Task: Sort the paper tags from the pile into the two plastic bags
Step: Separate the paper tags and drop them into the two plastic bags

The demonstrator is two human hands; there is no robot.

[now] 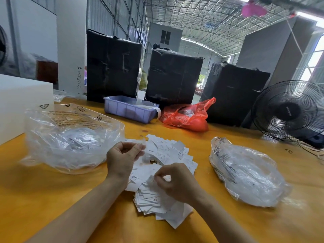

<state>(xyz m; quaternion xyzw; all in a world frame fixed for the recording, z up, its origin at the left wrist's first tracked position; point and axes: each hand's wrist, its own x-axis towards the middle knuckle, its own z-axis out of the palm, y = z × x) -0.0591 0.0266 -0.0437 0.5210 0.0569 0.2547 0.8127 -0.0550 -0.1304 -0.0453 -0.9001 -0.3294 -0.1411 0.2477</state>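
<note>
A high warehouse hall with a metal truss roof stands behind a glossy orange-yellow wooden table, seen from the head camera. At the table's middle lies a loose pile of small white paper tags, spreading from near the far centre toward the near edge, some printed with small dark text. The left hand hovers over the pile's left side with its fingers curled, thumb and fingertips pinching a small white tag held up above the heap. The right hand is over the near part of the pile, fingers bent, pinching another white paper tag between thumb and forefinger. To the left of the pile sits a large crumpled clear plastic bag with black printing on its upper flap and white tags showing inside it. To the right, apart from the pile, lies a smaller clear plastic bag with printing along its left edge; its contents cannot be made out. Farther back on the table are a pale purple plastic bin, a red plastic bag, three tall bundles wrapped in black film and a black electric fan at the right edge.
</note>
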